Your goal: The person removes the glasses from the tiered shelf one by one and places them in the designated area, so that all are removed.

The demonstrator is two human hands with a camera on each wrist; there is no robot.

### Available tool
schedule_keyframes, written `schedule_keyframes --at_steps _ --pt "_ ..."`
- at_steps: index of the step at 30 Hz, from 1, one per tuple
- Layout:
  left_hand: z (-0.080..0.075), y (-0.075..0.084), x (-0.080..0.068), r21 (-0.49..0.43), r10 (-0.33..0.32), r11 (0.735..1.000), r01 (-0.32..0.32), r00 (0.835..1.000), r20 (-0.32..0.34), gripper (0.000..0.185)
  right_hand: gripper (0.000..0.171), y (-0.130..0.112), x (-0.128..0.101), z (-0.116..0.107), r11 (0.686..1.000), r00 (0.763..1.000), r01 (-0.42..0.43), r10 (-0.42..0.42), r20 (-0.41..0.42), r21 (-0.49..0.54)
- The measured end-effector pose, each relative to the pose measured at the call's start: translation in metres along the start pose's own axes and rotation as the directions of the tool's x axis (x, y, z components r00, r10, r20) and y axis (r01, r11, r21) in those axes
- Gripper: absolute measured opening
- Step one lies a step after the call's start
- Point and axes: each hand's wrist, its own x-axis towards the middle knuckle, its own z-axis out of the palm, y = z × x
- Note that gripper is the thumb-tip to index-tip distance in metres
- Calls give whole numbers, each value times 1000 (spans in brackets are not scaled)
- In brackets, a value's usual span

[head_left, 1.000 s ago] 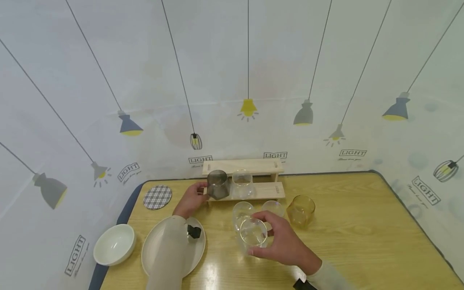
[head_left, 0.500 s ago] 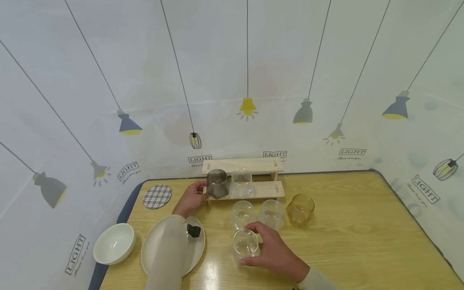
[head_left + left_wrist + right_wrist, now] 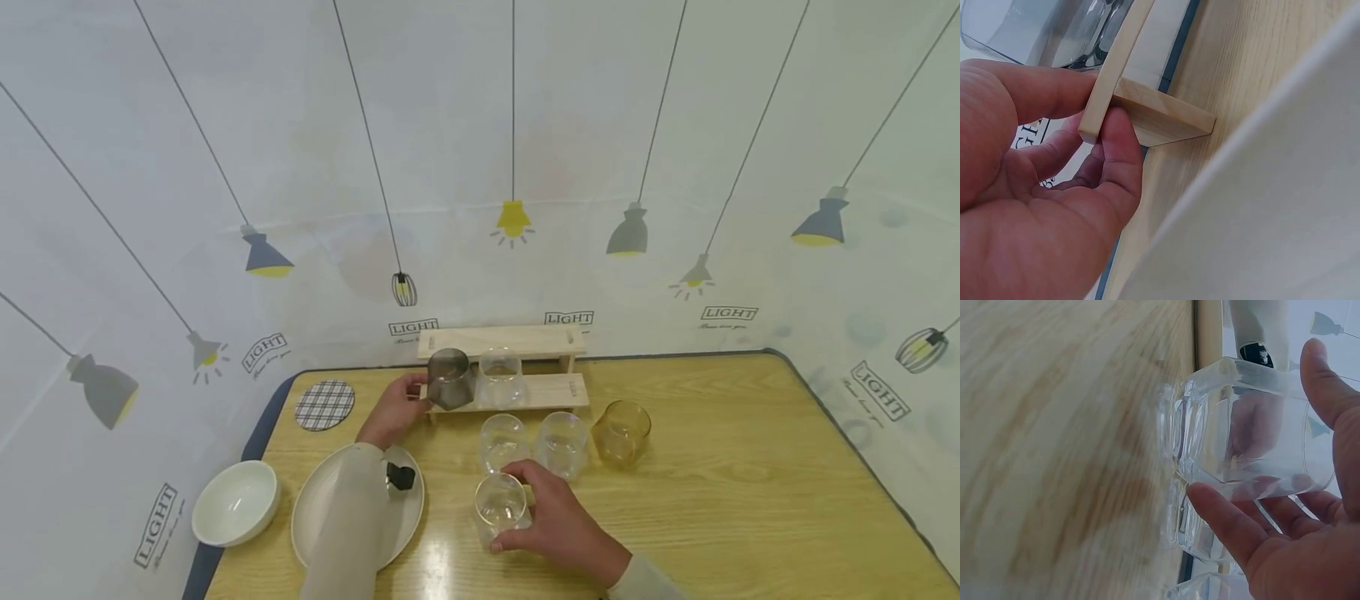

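My left hand [image 3: 393, 412] pinches the left end of the lower board of a two-step wooden rack [image 3: 551, 392]; up close in the left wrist view, thumb and index finger clasp the board's end [image 3: 1116, 62]. Beside those fingers, a smoky grey glass [image 3: 451, 382] stands on that lower step, with a clear glass [image 3: 501, 382] to its right. My right hand [image 3: 562, 521] holds another clear faceted tumbler [image 3: 500, 510], thumb on one side and fingers on the other. In the right wrist view this tumbler [image 3: 1260, 437] is upright, its base right at the tabletop.
Behind the held tumbler stand two clear glasses, one straight back [image 3: 504, 442] and one to the right [image 3: 562, 446], then an amber glass [image 3: 622, 433]. A plate [image 3: 405, 525] lies under the left sleeve, near a white bowl [image 3: 236, 504] and a checked coaster [image 3: 325, 406].
My right hand has brought the tumbler toward me and slightly left, away from the two clear glasses behind it, and lower. The left hand has stayed on the rack.
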Motion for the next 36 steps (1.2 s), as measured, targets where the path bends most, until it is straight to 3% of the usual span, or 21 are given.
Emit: schedule_keyframes --at_steps 6,13,24,36 --pt "0 -2 1 -16 -19 1000 19 1000 2 52 89 -4 -2 -4 999 1000 -2 3 10 -36" --pt "-1 -1 0 -20 -17 1000 17 1000 -2 52 90 -11 -3 -16 998 997 -57 57 45 14" --pt "-1 0 0 1 -15 1000 15 1000 -7 53 54 -19 14 -34 994 993 86 -91 -78 -63" --pt "0 -2 1 -18 -6 1000 6 1000 3 53 45 -28 45 -54 995 978 93 -97 -186 -27"
